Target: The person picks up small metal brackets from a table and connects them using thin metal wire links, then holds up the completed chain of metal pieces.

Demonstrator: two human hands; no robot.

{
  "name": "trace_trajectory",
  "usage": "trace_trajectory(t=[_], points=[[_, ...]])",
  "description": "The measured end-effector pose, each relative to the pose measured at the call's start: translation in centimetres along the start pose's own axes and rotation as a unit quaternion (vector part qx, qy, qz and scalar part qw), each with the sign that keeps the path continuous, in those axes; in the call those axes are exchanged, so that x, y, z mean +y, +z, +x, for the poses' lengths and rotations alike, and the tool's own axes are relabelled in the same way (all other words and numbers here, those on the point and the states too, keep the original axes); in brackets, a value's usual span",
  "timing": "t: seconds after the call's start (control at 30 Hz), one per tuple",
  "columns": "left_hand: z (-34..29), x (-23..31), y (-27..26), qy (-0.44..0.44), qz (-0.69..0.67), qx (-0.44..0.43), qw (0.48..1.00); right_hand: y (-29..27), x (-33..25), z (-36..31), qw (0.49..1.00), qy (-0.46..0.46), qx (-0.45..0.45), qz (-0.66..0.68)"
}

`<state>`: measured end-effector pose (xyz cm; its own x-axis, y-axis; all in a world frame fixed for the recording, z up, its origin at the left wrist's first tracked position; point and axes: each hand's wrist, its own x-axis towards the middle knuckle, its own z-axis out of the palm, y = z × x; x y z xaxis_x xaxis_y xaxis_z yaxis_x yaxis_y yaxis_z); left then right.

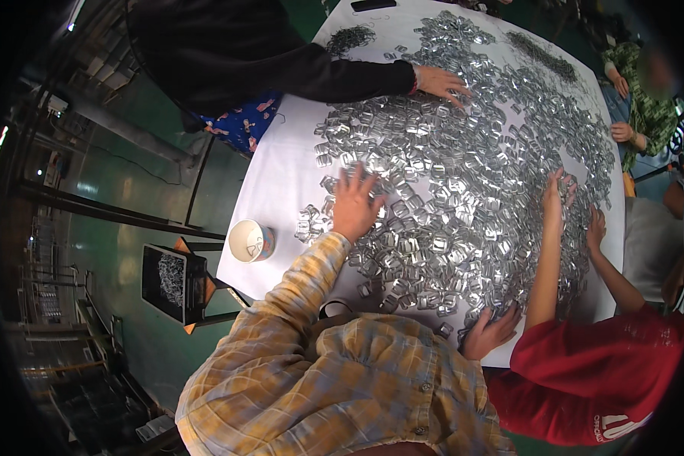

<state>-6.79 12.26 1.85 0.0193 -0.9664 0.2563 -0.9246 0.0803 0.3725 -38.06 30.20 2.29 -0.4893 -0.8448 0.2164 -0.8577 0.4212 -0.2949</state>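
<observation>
A wide heap of small silvery metal buckles (442,196) covers most of the white-topped table (270,163). My left hand (355,204) reaches over the heap's left side, palm down and fingers spread, slightly blurred at the tips. It is open, resting on or just above the buckles. By the table's near edge, my right hand (492,332) lies against the heap's lower rim with its fingers stretched out. Nothing shows in its grasp, though buckles lie right at its fingertips. My right forearm is hidden by the plaid shirt.
A white cup (251,241) with something thin inside stands left of my forearm. Beyond it, a black bin (175,283) holds metal pieces. Other people's hands (441,82) work the heap; a red-sleeved person (585,365) is close on my right. Dark wire-like pieces (541,57) lie at the far side.
</observation>
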Motion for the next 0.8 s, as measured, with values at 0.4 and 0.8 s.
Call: trace_trajectory(t=[0.4,0.8], points=[[-6.6,-3.7,-4.1,-0.212,0.045,0.052,0.975,6.4,5.3,-1.7,0.859,-0.368,0.137,-0.327],[-10.9,-0.6,-11.7,-0.021,-0.123,0.148,0.981,2.1,-13.1,1.9,0.912,-0.387,-0.055,0.128]])
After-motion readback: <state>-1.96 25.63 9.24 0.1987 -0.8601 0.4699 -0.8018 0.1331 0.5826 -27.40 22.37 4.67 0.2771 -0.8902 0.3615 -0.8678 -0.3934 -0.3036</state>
